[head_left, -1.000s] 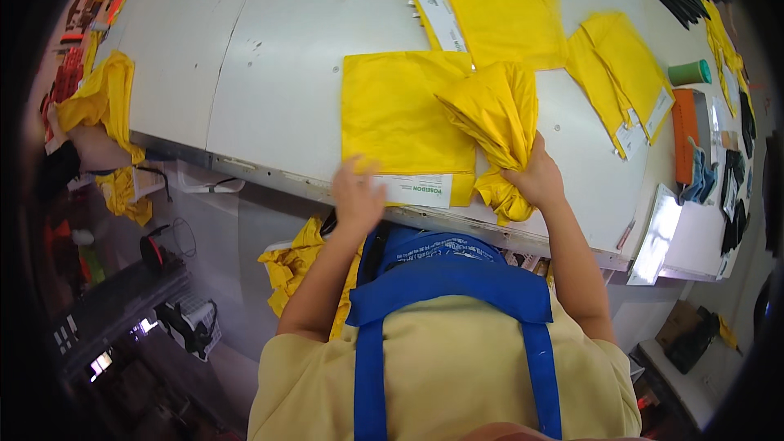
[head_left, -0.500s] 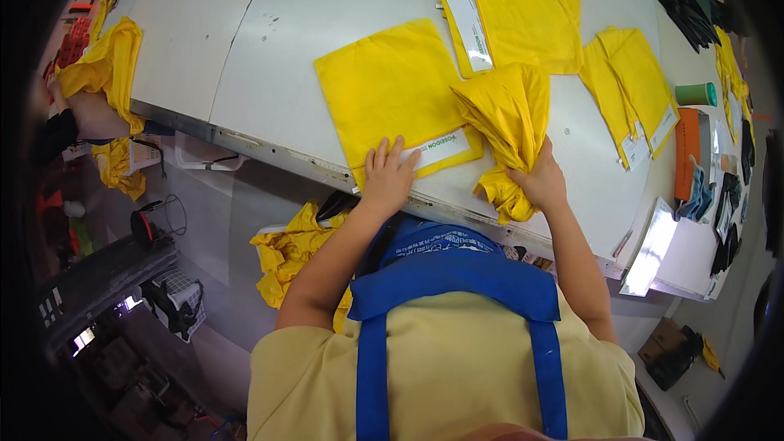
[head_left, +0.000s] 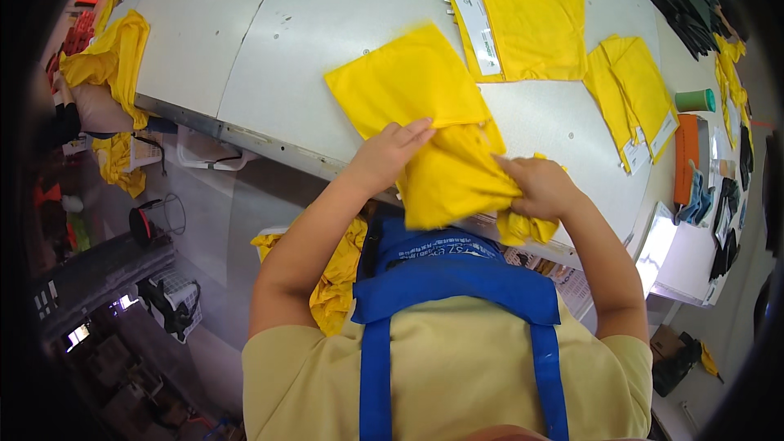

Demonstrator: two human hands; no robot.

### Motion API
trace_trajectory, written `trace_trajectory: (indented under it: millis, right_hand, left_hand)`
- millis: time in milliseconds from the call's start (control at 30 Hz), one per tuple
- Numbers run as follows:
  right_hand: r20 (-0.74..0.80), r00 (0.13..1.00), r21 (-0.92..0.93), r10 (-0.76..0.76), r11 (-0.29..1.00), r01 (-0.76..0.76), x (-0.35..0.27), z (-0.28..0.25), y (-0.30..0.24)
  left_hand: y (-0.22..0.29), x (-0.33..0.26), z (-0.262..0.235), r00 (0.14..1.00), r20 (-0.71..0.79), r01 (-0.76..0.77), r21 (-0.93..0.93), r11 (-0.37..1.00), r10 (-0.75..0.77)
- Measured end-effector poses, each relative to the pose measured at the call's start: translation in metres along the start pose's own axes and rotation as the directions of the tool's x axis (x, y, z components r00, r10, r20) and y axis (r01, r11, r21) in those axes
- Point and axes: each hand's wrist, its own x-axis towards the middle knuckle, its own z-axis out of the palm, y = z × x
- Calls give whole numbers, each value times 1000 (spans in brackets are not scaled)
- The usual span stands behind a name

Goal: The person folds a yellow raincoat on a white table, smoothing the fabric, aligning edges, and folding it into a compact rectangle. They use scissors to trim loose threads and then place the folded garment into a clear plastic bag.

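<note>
The white table [head_left: 302, 49] lies under the flat yellow piece [head_left: 416, 73]. Crumpled yellow cloth [head_left: 449, 184] covers this piece's near part. At the piece's near right, the right hand [head_left: 543, 188] pinches the cloth; over its near left is the left hand [head_left: 392, 153], whose grip I cannot tell.

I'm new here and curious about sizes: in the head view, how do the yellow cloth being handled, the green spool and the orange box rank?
Largest to smallest, as they look:
1. Yellow cloth
2. Orange box
3. Green spool
Differing nearness to the camera leaves true sizes unsure.
</note>
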Motion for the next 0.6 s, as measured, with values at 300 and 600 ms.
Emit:
trace_trajectory:
  millis: [300, 600]
  right_hand:
    - [-155, 859, 367, 488, 835, -409, 17, 19, -18]
    - [-327, 834, 853, 445, 519, 58, 41, 59, 0]
  left_hand:
    - [67, 41, 3, 983, -137, -147, -204, 968, 120]
    - [81, 41, 11, 988, -128, -136, -424, 895, 90]
